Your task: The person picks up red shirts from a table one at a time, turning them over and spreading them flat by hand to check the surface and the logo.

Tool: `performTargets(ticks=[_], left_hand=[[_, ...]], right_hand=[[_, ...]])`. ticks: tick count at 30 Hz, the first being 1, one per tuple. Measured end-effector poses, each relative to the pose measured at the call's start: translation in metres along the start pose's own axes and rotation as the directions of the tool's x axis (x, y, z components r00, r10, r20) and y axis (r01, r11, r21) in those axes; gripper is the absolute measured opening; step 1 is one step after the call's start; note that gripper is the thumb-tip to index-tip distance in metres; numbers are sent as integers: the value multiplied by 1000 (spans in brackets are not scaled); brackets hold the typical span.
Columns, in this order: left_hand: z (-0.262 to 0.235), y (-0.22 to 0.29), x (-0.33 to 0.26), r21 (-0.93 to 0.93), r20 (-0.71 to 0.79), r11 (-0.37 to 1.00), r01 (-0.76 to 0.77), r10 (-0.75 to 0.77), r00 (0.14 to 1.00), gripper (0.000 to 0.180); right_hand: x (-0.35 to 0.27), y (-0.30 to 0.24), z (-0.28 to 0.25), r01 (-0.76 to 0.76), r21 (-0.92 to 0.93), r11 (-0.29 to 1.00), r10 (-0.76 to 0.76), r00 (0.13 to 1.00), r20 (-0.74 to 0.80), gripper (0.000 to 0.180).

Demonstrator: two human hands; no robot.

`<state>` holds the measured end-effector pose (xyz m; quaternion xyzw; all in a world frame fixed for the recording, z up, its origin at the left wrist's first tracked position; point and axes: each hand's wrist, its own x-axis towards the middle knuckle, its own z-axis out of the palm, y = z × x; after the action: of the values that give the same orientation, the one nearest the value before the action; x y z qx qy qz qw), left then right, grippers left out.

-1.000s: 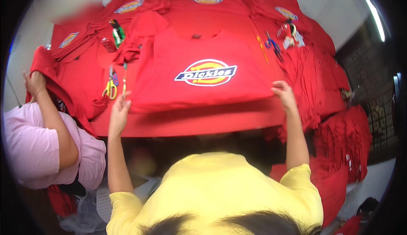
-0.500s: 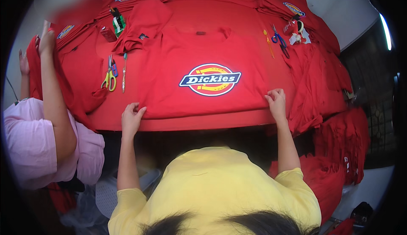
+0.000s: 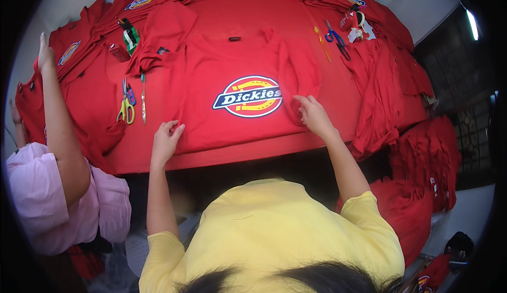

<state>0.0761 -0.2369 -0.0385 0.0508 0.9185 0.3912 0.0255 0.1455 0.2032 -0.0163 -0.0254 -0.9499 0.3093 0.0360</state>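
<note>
A red T-shirt (image 3: 203, 121) with a large oval printed badge (image 3: 248, 97) lies spread on the table in front of me, neckline away from me. My right hand (image 3: 315, 116) grips its right side, folded inward so that the cloth covers the badge's right tip. At the lower left corner of the shirt, my left hand (image 3: 167, 141) pinches the edge between curled fingers and thumb. The cloth between the fingertips is hardly visible.
Yellow-handled scissors (image 3: 127, 109) and a thin metal tool (image 3: 143, 103) lie to the left. Blue-handled scissors (image 3: 336, 38) and a tape roll (image 3: 360, 18) are at the right. Red shirts (image 3: 375, 97) are heaped around. A co-worker in a pink top (image 3: 39, 198) handles red cloth.
My right hand has moved left and a little up, carrying the shirt's right side inward over the badge's edge. My left hand stays by the lower left corner.
</note>
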Motion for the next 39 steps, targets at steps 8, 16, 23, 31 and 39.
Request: performTargets(ticks=[8, 16, 23, 31, 39], left_hand=[[-13, 1, 18, -74, 205, 992, 100, -83, 975, 35], [-13, -30, -2, -691, 86, 681, 243, -257, 963, 29], [-6, -30, -45, -492, -61, 833, 255, -325, 944, 47], [-51, 5, -54, -557, -34, 830, -30, 13, 999, 21], [-216, 101, -25, -248, -567, 836, -489, 283, 773, 42]], right_hand=[[27, -12, -25, -116, -252, 961, 177, 956, 232, 27], [0, 88, -22, -39, 792, 609, 392, 883, -257, 16], [-34, 95, -25, -410, 493, 767, 454, 890, 34, 19], [4, 63, -91, 2, 499, 867, 279, 827, -488, 24], [59, -61, -209, 291, 805, 517, -95, 954, -284, 38]])
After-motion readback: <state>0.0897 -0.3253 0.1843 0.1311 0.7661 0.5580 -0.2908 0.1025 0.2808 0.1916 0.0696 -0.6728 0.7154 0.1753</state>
